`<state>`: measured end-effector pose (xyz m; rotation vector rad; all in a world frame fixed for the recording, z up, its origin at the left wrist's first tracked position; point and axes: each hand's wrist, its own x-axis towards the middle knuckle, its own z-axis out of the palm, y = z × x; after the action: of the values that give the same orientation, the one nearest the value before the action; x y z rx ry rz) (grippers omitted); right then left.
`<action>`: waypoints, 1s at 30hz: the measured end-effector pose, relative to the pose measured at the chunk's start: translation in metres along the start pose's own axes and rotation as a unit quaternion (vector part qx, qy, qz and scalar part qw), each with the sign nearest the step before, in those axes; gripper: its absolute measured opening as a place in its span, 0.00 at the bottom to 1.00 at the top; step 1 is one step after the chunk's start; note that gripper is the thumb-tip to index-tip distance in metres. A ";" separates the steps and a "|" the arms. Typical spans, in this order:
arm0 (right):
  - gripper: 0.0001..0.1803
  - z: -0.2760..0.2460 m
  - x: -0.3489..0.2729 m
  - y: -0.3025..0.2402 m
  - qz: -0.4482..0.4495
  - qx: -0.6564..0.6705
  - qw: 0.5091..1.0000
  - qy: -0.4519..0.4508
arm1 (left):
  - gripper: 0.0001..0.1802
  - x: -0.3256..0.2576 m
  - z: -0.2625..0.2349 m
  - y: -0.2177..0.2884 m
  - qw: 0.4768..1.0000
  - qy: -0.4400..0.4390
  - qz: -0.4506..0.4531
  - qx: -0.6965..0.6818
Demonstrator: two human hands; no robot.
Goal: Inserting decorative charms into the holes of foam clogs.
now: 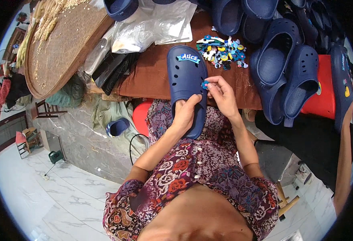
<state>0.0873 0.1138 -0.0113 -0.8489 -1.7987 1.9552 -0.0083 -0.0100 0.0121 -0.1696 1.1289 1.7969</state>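
Note:
A navy blue clog with vent holes is tilted over the near edge of the brown-covered table, toe pointing away. My left hand grips it at the foot opening, fingers inside and thumb on the right rim. Between the thumb and fingertips of my right hand is a small blue flower charm, held against the clog's right side by the holes. A light-blue banner charm with white lettering sits near the toe. Just beyond lies a pile of colourful shoe charms.
More navy clogs are heaped to the right. At the far right, another person's arm reaches up to a decorated clog. Clear plastic bags and a round woven tray with grain lie to the left.

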 end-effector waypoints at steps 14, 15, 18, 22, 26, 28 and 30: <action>0.10 -0.011 0.031 0.003 0.044 0.039 0.997 -0.044 | 0.12 0.006 0.000 -0.008 0.998 -0.005 0.016 -0.066; 0.10 -0.013 0.033 0.003 0.045 0.039 0.997 -0.044 | 0.12 0.006 -0.001 -0.008 0.998 -0.004 0.013 -0.066; 0.09 -0.017 0.038 -0.003 0.072 0.044 0.994 -0.067 | 0.13 0.006 0.001 -0.008 0.998 0.000 0.017 -0.062; 0.07 -0.014 0.039 -0.006 0.035 -0.040 0.998 -0.043 | 0.12 0.004 0.005 -0.004 0.998 0.016 0.027 -0.059; 0.07 0.007 0.022 -0.024 -0.073 -0.178 0.980 0.043 | 0.13 0.009 -0.009 -0.010 0.999 0.001 0.017 -0.044; 0.07 0.016 0.014 -0.021 -0.183 -0.284 0.935 0.105 | 0.13 0.008 -0.008 -0.010 0.999 -0.011 0.012 -0.032; 0.12 0.019 0.007 -0.013 -0.217 -0.327 0.912 0.114 | 0.12 0.007 -0.004 -0.007 0.999 -0.008 0.011 -0.031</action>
<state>0.0680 0.1050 0.0001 -0.7269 -2.2743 0.9352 -0.0076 -0.0081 0.0016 -0.1796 1.0671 1.8502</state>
